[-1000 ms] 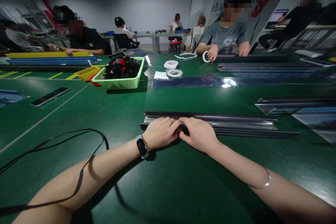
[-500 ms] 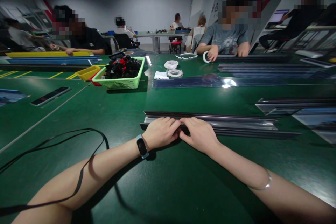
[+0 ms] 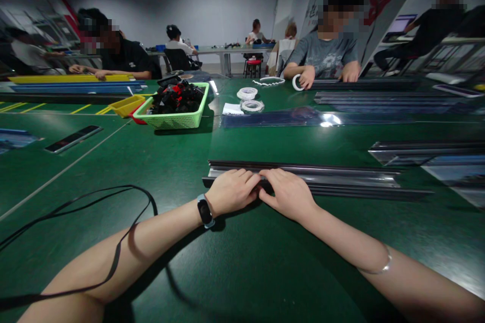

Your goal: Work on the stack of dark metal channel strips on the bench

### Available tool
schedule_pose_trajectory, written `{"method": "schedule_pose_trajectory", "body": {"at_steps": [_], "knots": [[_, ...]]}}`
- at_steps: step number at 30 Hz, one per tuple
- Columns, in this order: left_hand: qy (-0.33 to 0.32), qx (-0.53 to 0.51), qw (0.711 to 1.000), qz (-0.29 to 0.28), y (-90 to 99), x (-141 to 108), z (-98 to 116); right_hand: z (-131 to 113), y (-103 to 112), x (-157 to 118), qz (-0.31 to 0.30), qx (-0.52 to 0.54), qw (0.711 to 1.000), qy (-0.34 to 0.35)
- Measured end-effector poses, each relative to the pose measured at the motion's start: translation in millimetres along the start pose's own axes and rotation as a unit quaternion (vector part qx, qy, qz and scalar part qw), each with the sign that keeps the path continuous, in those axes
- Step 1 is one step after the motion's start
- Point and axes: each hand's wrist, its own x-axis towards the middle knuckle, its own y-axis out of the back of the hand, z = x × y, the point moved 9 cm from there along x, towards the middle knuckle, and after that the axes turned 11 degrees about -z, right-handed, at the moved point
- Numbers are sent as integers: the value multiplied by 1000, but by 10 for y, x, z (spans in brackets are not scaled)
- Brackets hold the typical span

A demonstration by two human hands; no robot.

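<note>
Because both hands bear on the left part of the dark channelled profile (image 3: 348,176), its long unheld stretch toward three o'clock could, I judge, swing or skid on the green table (image 3: 235,262) if the pushing were uneven; pressing hard on the near wall might also tip the channel or bend its lip. It lies flat, running from about ten o'clock of the left hand (image 3: 233,189) to three o'clock of the right hand (image 3: 288,194), with its middle under and just beyond the fingers. Each hand is half curled, fingers over the near wall and thumb on the near side, the two nearly meeting at the forefingers; fingertips are partly hidden, so I cannot tell whether they pinch the wall or merely rest there. A black strap (image 3: 15,304) crosses the left forearm toward eight o'clock and could snag if that arm shifted. Farther out are white rolls (image 3: 247,93) at twelve, a green basket (image 3: 174,120) of dark parts at eleven, a phone (image 3: 74,139) at ten, more profiles (image 3: 428,149) at two, and a co-worker's hand (image 3: 306,76) near one.
</note>
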Motion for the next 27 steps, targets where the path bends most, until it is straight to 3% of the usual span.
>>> {"method": "schedule_pose_trajectory", "body": {"at_steps": [27], "knots": [[4,0,1000,6,21,-3,-2,60,-45,2,-10,-40,998,-52]]}}
